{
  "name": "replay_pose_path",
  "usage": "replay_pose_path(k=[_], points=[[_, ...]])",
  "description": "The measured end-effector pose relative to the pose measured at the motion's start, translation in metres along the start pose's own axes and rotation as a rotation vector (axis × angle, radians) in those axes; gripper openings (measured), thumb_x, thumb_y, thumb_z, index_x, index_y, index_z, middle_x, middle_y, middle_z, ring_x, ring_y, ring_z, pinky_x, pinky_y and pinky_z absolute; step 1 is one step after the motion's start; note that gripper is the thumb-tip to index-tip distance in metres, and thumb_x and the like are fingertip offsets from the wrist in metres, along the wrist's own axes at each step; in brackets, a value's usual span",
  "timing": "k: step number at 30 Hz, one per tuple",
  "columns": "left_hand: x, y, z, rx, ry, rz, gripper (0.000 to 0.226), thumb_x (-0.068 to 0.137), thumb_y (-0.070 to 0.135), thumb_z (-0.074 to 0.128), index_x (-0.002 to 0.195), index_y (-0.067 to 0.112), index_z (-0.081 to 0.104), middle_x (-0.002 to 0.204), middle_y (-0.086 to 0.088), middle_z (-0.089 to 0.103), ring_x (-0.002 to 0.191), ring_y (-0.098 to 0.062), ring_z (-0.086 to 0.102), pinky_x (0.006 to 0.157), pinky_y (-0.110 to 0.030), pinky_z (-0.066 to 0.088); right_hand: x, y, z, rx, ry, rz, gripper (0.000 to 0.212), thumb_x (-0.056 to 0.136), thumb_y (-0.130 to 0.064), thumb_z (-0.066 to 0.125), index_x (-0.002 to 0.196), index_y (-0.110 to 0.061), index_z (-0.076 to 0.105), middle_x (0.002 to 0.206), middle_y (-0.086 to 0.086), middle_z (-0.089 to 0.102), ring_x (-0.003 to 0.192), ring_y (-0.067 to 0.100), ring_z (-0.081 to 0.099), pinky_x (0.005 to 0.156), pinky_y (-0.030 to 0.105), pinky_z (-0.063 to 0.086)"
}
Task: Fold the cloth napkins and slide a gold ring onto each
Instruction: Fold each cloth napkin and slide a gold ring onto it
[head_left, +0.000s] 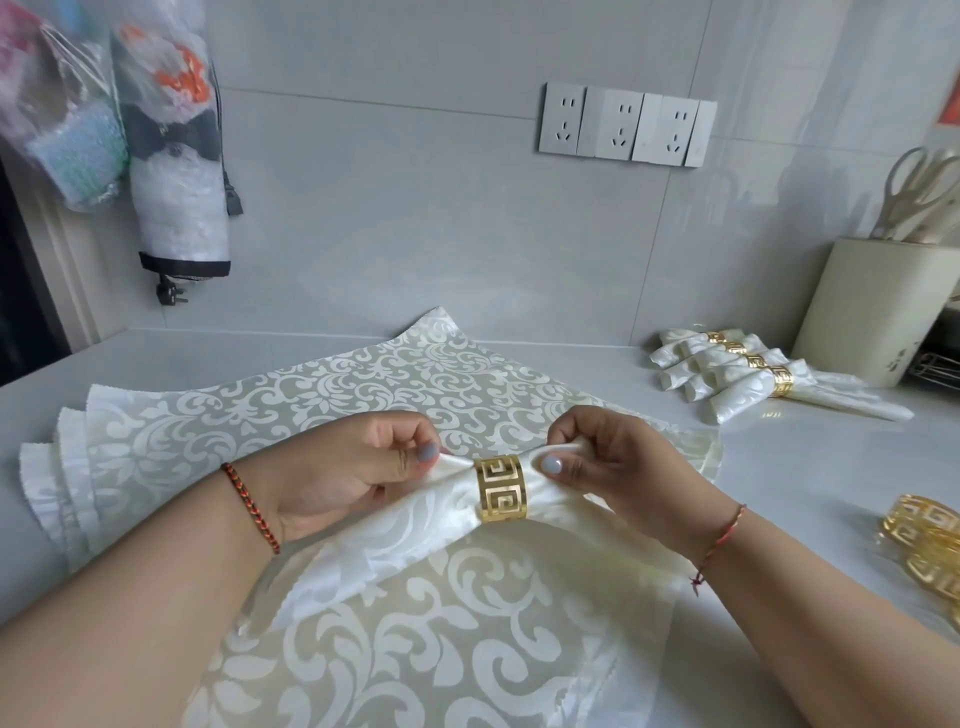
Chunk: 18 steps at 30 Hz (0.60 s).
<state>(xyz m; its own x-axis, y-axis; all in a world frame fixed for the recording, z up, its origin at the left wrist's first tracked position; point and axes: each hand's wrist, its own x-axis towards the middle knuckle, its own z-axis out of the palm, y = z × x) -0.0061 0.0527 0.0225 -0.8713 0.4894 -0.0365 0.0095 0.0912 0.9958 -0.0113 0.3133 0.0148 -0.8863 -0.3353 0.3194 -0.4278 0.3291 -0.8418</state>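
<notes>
A folded white damask napkin (415, 535) runs through a gold cut-out ring (501, 488), held just above the counter. My left hand (343, 478) grips the napkin on the ring's left side, thumb on top. My right hand (618, 467) pinches the napkin's looped end on the ring's right side. Beneath them lies a stack of flat unfolded napkins (322, 395). Several finished napkins with rings (748, 374) lie at the back right. Loose gold rings (930, 551) sit at the right edge of the view.
A cream utensil holder (872, 312) with scissors stands at the back right. Wall sockets (623, 124) are on the tiled wall behind. Plastic bags (176, 156) and a plug hang at the left. The grey counter (779, 478) shows bare surface between the napkins and the rings.
</notes>
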Motion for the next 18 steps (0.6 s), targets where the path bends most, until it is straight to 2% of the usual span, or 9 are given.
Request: replay_pose_path(k=[2,4,7,9,11,13,15,18], points=[[-0.001,0.002,0.001,-0.060,-0.015,-0.023,0.016,0.082,0.027,0.064,0.072,0.016,0.059,0.064,-0.003,0.046,0.054,-0.011,0.044,0.049,-0.020,0.041,0.000,0.000,0.000,-0.013,0.010,-0.010,0.017,0.080,-0.022,0.072,0.071,-0.023,0.058,0.063,-0.009,0.053,0.061,0.012,0.044,0.058,0.029,0.034],[-0.002,0.003,0.004,-0.030,-0.009,-0.023,0.020,0.081,0.034,0.071,0.072,0.019,0.062,0.061,0.001,0.053,0.051,-0.009,0.049,0.047,-0.019,0.042,0.000,0.000,0.001,-0.059,0.035,-0.022,0.018,0.082,-0.023,0.072,0.073,-0.022,0.057,0.061,-0.014,0.054,0.058,0.006,0.045,0.056,0.022,0.036],[0.000,0.003,0.010,0.180,0.057,-0.006,0.034,0.060,0.038,0.086,0.082,0.022,0.066,0.079,-0.005,0.071,0.065,-0.014,0.061,0.058,-0.025,0.048,0.001,0.001,0.005,-0.106,0.076,-0.037,0.017,0.084,-0.023,0.071,0.075,-0.021,0.056,0.057,-0.020,0.055,0.052,-0.003,0.045,0.051,0.011,0.037],[0.002,0.001,0.014,0.231,0.148,0.014,0.036,0.059,0.032,0.085,0.086,0.020,0.065,0.088,-0.009,0.074,0.070,-0.019,0.065,0.063,-0.031,0.050,0.002,0.001,0.008,-0.120,0.095,-0.035,0.015,0.085,-0.027,0.069,0.078,-0.021,0.057,0.062,-0.018,0.057,0.057,-0.001,0.047,0.055,0.014,0.039],[0.004,0.000,0.015,0.231,0.213,0.036,0.033,0.064,0.020,0.085,0.090,0.015,0.065,0.088,-0.011,0.074,0.071,-0.021,0.066,0.064,-0.031,0.051,0.002,0.001,0.009,-0.108,0.079,-0.012,0.014,0.085,-0.030,0.069,0.085,-0.022,0.058,0.071,-0.014,0.059,0.063,0.003,0.050,0.061,0.020,0.042],[0.004,0.000,0.014,0.179,0.238,0.038,0.034,0.064,0.013,0.085,0.091,0.010,0.065,0.087,-0.012,0.074,0.070,-0.021,0.067,0.061,-0.028,0.052,0.000,0.001,0.008,-0.082,0.015,0.029,0.023,0.080,-0.029,0.074,0.093,-0.025,0.056,0.077,-0.007,0.059,0.063,0.005,0.051,0.059,0.021,0.045],[0.003,0.002,0.014,0.111,0.233,0.030,0.036,0.059,0.012,0.082,0.090,0.008,0.065,0.083,-0.012,0.073,0.066,-0.019,0.066,0.055,-0.025,0.051,-0.001,0.000,0.007,-0.085,-0.030,0.049,0.031,0.077,-0.022,0.078,0.097,-0.026,0.054,0.078,-0.004,0.057,0.061,0.007,0.050,0.056,0.023,0.045],[0.001,0.005,0.015,-0.022,0.168,0.002,0.038,0.057,0.003,0.076,0.092,0.007,0.063,0.081,-0.014,0.069,0.065,-0.023,0.065,0.052,-0.026,0.051,-0.001,-0.001,0.005,-0.001,-0.017,0.055,0.030,0.077,-0.006,0.076,0.094,-0.022,0.056,0.081,0.006,0.059,0.069,0.018,0.054,0.063,0.040,0.050]])
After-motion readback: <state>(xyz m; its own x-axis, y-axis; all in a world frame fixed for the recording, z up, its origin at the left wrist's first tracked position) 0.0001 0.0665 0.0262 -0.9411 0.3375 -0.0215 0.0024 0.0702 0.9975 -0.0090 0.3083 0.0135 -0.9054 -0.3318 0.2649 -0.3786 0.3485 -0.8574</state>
